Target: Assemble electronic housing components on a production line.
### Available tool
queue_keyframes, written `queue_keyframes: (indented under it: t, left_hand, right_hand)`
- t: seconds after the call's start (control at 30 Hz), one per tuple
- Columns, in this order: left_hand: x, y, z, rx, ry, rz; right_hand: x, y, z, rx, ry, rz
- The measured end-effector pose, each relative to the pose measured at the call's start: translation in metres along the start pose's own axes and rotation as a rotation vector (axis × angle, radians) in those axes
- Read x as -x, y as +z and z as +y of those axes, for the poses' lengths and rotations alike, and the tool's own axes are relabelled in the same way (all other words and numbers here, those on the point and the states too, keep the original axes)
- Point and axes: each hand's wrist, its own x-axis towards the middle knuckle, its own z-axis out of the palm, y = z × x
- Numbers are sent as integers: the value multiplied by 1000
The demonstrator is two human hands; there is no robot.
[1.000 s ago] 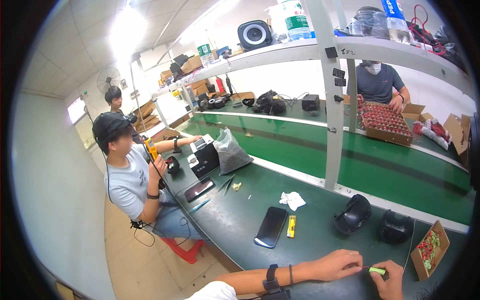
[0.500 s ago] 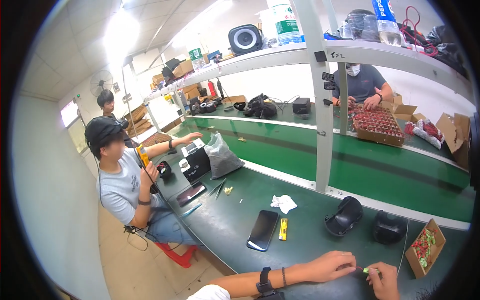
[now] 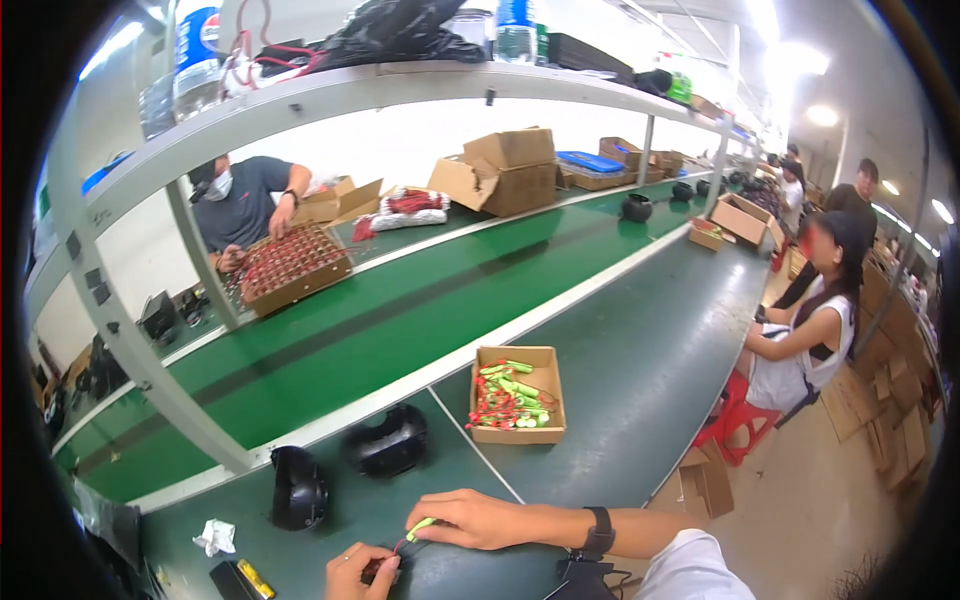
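Note:
Between the fingertips of my right hand [image 3: 468, 520], which is closed, is a small green cylinder [image 3: 422, 529] that looks like a wrapped battery cell. A thin red wire [image 3: 402, 546] runs from it to my left hand [image 3: 360, 573]. That hand, with a ring on one finger, pinches the wire's far end; a small dark red end shows partly at the fingertips. Beyond my hands, an open cardboard box [image 3: 548, 383] holds several similar green cylinders [image 3: 505, 405] with red wires. Two curved black plastic shells [image 3: 388, 441] lie to the left of it.
A crumpled white tissue [image 3: 215, 537], a black phone [image 3: 232, 580] and a yellow lighter [image 3: 256, 578] lie at the near left. A green conveyor belt [image 3: 420, 285] runs behind the bench, under a metal shelf [image 3: 380, 85]. Across it a person handles a box of red-wired parts [image 3: 295, 268]. Others sit at right.
My view has swung to the right, so the box of green cylinders now appears near the middle. Both hands still hold the wired green cylinder; more of my right forearm shows.

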Motion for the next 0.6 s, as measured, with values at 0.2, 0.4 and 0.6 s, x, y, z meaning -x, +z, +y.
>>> queue_keyframes:
  t: [0.2, 0.4, 0.6]
  left_hand:
    - [3, 5, 4, -15, 10, -9]
    - [2, 3, 4, -94, -14, -39]
    - [2, 3, -5, -83, -60, -66]
  right_hand:
    - [3, 0, 0, -23, 105, -34]
    - [1, 2, -1, -45, 27, -6]
    - [-2, -5, -11, -68, -9, 84]
